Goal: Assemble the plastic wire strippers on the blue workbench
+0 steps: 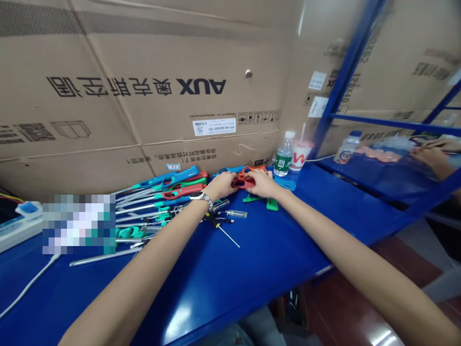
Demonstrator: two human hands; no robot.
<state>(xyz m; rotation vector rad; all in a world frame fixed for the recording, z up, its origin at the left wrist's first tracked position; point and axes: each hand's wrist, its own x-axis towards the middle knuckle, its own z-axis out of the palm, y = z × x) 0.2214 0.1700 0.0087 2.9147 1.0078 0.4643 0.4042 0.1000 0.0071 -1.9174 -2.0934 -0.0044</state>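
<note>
At the back of the blue table, my left hand (224, 184) and my right hand (264, 184) grip a red plastic lighter handle shell (245, 183) from both sides, fingers closed on it. Orange shells (254, 168) lie just behind my fingers. A blue shell (286, 183) is right of my right hand, and a green shell (272, 204) lies in front of it. Below my left hand sit a black-and-yellow screwdriver (212, 219) and a clear lighter fuel tank (236, 214). Several long-necked lighters (180, 192) with blue, red and green handles are spread out to the left.
A water bottle (284, 156) and a red-and-white cup (301, 154) stand behind my right hand. Large cardboard (144, 120) walls the back. A blue metal post (334, 91) rises at right. A power strip (21, 226) lies far left. Another person's hand (432, 149) is beyond the post.
</note>
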